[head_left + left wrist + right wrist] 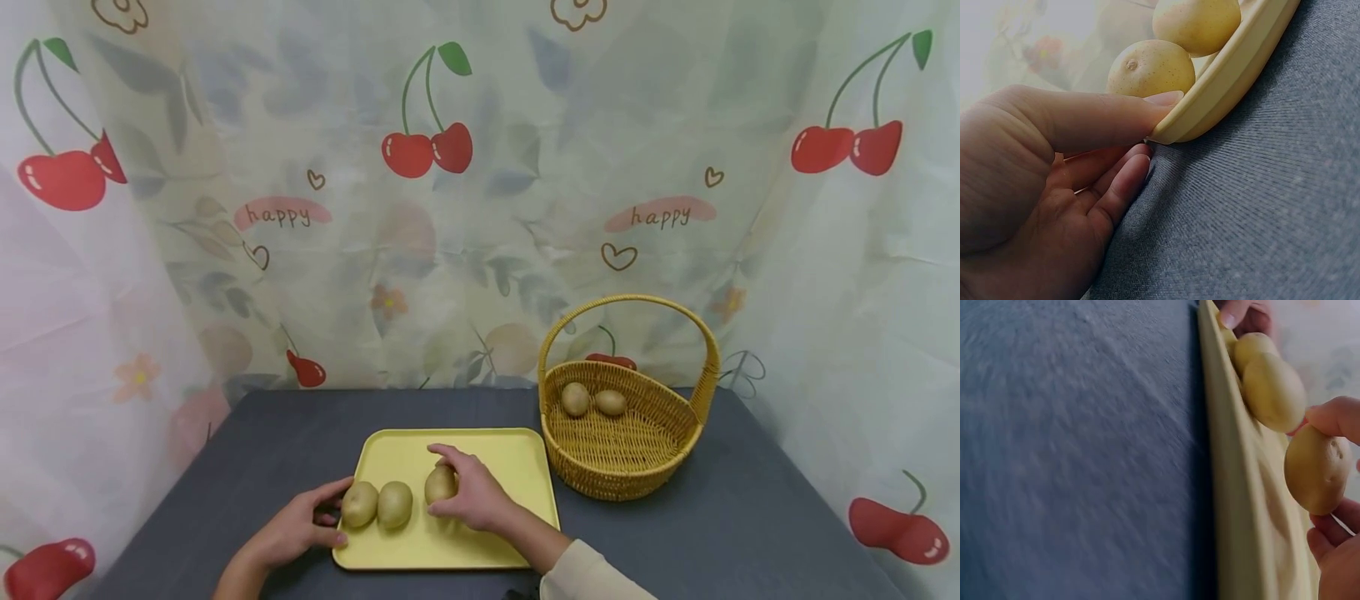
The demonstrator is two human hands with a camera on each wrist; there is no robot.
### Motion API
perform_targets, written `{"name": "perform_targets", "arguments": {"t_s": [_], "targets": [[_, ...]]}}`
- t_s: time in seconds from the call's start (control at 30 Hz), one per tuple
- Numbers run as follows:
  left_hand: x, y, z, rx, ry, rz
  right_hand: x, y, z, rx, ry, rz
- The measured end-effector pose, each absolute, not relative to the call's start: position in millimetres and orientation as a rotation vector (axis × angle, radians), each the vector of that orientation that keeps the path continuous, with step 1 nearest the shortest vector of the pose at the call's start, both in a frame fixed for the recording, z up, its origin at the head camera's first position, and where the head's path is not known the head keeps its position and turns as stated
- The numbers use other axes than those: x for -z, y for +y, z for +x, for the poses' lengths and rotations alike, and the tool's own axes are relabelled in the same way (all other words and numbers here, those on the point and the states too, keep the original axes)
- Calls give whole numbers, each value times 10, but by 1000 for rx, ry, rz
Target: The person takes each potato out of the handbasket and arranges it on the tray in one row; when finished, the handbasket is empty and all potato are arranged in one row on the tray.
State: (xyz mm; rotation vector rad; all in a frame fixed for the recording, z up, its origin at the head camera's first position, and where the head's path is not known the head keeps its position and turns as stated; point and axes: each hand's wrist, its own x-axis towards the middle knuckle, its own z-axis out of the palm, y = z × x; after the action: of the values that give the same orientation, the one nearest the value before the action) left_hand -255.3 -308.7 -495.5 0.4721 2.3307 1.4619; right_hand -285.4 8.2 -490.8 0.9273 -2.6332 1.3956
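Observation:
My right hand point(474, 492) holds a potato point(440, 484) between thumb and fingers over the yellow tray point(480, 546). In the right wrist view this potato point(1316, 470) shows small dents on its skin. Two more potatoes, a left one point(360, 504) and one beside it point(395, 505), lie close together on the tray's left part. At the tray's left edge, my left hand point(294, 523) grips the rim. The left wrist view has the thumb of that hand point(1079, 125) on the rim point(1210, 94), with other fingers curled low beside the corner.
Right of the tray stands a wicker basket point(622, 483) with a tall arched handle. Inside it lie two potatoes, one to the left point(575, 399) and one to the right point(611, 402). A dark grey cloth point(315, 417) covers the table, and a printed curtain point(480, 250) hangs behind.

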Motion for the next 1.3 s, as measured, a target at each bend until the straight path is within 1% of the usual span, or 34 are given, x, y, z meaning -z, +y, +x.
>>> {"name": "perform_targets", "arguments": {"t_s": [0.4,0.57,0.93,1.1,1.3], "targets": [[4941,-3083,-2547,-1448,2344,485,5039,-84,-2799,-1403,-2575,969],[4933,-3081,-2544,-1451,2335,486,5050,-71,-2794,-1419,-2591,960],[4949,-3082,-2554,-1448,2337,483,5032,14,-2788,-1406,-2588,1049],[4966,-3070,-2568,-1450,2339,490,4868,164,-2782,-1408,-2565,1089],[4943,-3077,-2564,-1433,2360,487,4495,439,-2812,-1252,-2538,1125]]}}
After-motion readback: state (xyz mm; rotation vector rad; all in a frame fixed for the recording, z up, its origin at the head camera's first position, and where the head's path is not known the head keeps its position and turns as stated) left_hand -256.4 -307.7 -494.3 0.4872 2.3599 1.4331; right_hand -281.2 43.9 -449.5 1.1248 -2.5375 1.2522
